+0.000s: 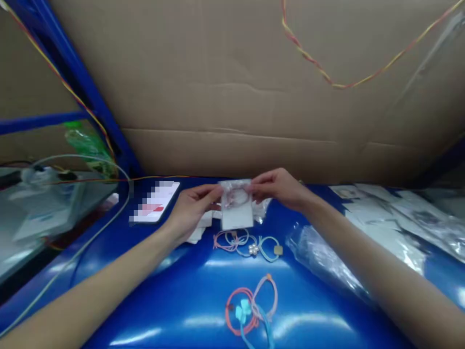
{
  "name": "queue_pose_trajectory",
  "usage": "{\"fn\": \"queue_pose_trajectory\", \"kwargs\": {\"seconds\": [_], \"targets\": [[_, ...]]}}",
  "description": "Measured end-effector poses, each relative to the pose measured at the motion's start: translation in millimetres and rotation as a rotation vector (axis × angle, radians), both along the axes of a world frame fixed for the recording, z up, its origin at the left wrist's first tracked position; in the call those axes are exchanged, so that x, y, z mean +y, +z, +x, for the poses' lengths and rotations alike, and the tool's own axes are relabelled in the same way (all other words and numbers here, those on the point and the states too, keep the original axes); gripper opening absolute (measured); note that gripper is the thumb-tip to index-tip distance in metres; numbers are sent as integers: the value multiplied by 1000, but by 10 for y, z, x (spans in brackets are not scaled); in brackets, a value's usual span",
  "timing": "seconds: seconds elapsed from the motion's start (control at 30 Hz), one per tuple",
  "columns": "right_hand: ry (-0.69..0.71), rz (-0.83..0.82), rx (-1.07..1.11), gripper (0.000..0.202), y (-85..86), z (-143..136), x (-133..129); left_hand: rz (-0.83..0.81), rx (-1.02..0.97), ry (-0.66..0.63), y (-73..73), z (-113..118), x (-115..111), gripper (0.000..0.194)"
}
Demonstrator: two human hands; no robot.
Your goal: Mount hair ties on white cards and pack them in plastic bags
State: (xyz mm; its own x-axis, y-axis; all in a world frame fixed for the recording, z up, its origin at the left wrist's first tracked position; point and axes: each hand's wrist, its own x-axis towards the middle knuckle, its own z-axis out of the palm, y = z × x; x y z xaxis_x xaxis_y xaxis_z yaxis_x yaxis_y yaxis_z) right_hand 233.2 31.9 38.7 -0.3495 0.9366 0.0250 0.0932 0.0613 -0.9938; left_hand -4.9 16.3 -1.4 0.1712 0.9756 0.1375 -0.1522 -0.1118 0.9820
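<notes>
Hair ties (243,310) lie nearest on the blue surface (174,300), other ties (253,249) farther in. Beyond these, the left hand (191,208) and right hand (281,189) pinch a clear packet (237,206) by its upper sides. It looks light, slick-filmed and stiffened by white card (237,219); edges seem the safest hold.

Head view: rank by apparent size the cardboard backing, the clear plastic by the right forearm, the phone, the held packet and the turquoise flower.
1. Cardboard backing
2. Clear plastic
3. Phone and held packet: too alike to rank
4. Turquoise flower
</notes>
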Motion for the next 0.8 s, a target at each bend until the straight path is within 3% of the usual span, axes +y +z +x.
{"fn": "queue_pose_trajectory", "kwargs": {"seconds": [0.2, 0.3, 0.4, 0.5, 0.63, 0.8], "targets": [[-24, 67, 35, 29, 41, 2, -6, 33, -8, 7, 53, 15, -14, 39], [-182, 133, 175, 28, 93, 86, 49, 114, 55, 56, 90, -12, 1, 51], [-366, 155, 270, 29, 175, 232, 114, 281, 260, 133, 84, -53, 28, 47], [-433, 151, 142, 26, 207, 355, 157, 385, 454, 170, 44, -70, 33, 34], [-435, 147, -52, 23, 81, 384, 212, 456, 659, 162, -20, -48, -8, 20], [-454, 93, -157, 18, -77, 417, 329, 684, 889, 23, -102, -32, -47, 19]]}}
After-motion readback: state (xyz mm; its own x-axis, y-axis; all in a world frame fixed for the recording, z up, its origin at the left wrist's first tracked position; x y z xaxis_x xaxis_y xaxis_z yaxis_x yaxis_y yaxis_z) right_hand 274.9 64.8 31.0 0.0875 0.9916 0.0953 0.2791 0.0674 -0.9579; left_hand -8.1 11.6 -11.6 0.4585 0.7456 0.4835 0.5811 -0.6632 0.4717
